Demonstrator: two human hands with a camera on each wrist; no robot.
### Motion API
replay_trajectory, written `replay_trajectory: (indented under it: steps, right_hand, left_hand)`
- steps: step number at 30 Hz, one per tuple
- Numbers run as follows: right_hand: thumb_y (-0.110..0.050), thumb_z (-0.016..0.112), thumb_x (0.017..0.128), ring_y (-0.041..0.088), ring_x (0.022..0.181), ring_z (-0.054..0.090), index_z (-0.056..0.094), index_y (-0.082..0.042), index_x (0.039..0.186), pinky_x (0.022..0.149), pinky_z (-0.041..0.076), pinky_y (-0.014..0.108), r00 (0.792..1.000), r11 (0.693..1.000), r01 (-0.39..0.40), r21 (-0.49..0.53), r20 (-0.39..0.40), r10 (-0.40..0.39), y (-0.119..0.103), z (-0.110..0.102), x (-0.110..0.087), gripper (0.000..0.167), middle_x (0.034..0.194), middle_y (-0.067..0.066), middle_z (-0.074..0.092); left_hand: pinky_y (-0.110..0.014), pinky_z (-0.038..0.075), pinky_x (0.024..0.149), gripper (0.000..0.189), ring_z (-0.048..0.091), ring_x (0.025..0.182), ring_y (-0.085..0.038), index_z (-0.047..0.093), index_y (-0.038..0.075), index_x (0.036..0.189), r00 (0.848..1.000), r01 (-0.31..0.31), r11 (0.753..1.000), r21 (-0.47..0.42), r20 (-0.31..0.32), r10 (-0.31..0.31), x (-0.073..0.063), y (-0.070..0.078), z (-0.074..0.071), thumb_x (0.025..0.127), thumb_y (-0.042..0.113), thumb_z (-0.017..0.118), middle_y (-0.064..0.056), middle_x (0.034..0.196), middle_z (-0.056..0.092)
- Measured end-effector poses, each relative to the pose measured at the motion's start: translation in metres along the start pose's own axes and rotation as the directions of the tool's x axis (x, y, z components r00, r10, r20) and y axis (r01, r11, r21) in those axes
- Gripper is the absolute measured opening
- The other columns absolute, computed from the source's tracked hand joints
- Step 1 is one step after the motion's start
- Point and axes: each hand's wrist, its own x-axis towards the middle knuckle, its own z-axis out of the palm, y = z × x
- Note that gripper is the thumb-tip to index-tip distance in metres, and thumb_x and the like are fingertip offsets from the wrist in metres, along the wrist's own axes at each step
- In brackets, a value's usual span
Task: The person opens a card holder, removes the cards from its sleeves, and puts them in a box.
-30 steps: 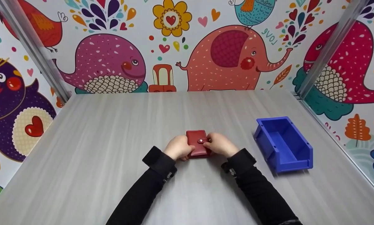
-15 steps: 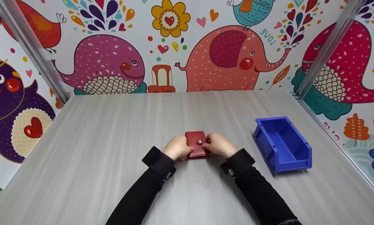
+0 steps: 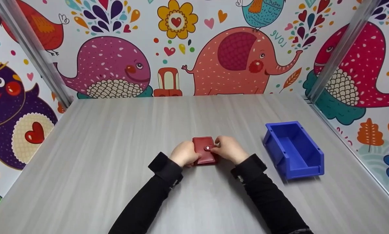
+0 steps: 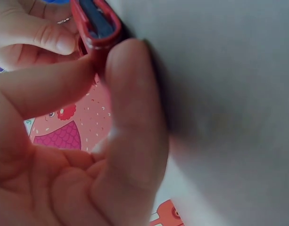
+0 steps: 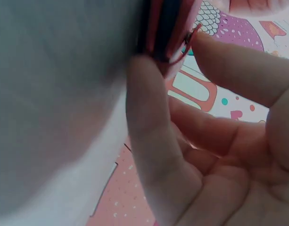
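A small red wallet (image 3: 202, 152) with a snap strap lies on the table in front of me. My left hand (image 3: 184, 154) grips its left side, thumb on top; in the left wrist view that thumb and a finger close on the red edge (image 4: 101, 47). My right hand (image 3: 229, 149) is at the right side, its thumb at the end of the snap strap (image 3: 208, 148). In the right wrist view the strap (image 5: 187, 49) bows out from the wallet at the thumb tip, while another finger touches the wallet's lower edge.
A blue plastic bin (image 3: 293, 149) stands on the table to the right of my right hand. The grey wood-grain table (image 3: 116, 136) runs back to walls printed with cartoon animals (image 3: 233, 61). Metal posts (image 3: 40, 55) mark the corners.
My right hand has shifted slightly up and right, its fingers drawing back from the wallet's right edge while the thumb stays at the strap. The left hand keeps its grip.
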Motion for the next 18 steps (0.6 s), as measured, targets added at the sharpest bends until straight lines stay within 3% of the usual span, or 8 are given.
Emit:
replay_trajectory:
  steps: [7, 11, 18]
  right_hand:
    - [-0.021, 0.083, 0.080, 0.023, 0.068, 0.055, 0.067, -0.001, 0.084, 0.064, 0.046, 0.038, 0.990, 0.997, 0.069, -0.022, -0.120, -0.072, -0.003, -0.002, 0.001, 0.026, 0.070, 0.005, 0.058]
    - [-0.018, 0.082, 0.081, 0.025, 0.073, 0.057, 0.067, -0.004, 0.081, 0.069, 0.048, 0.039, 0.982, 0.990, 0.122, -0.063, -0.138, -0.130, -0.006, 0.002, 0.001, 0.020, 0.074, 0.005, 0.061]
    - [-0.017, 0.081, 0.081, 0.028, 0.080, 0.061, 0.065, -0.005, 0.082, 0.074, 0.050, 0.042, 0.979, 0.982, 0.146, -0.117, -0.129, -0.160, -0.010, 0.008, 0.001, 0.020, 0.081, 0.008, 0.063]
  left_hand:
    - [-0.025, 0.047, 0.040, 0.021, 0.057, 0.043, -0.014, 0.053, 0.008, 0.073, 1.000, 0.000, 1.000, -0.023, 0.000, 0.000, 0.000, -0.002, 0.000, 0.085, 0.011, 0.070, -0.003, 0.058, 0.057]
    - [-0.024, 0.046, 0.039, 0.018, 0.054, 0.042, -0.012, 0.053, 0.008, 0.073, 1.000, -0.015, 1.000, -0.014, -0.006, 0.015, 0.000, -0.002, -0.001, 0.084, 0.008, 0.068, -0.003, 0.061, 0.057]
    - [-0.027, 0.049, 0.042, 0.010, 0.057, 0.045, -0.015, 0.057, 0.005, 0.077, 1.000, -0.012, 1.000, -0.025, -0.007, 0.012, 0.000, -0.002, -0.002, 0.082, 0.007, 0.065, -0.005, 0.065, 0.058]
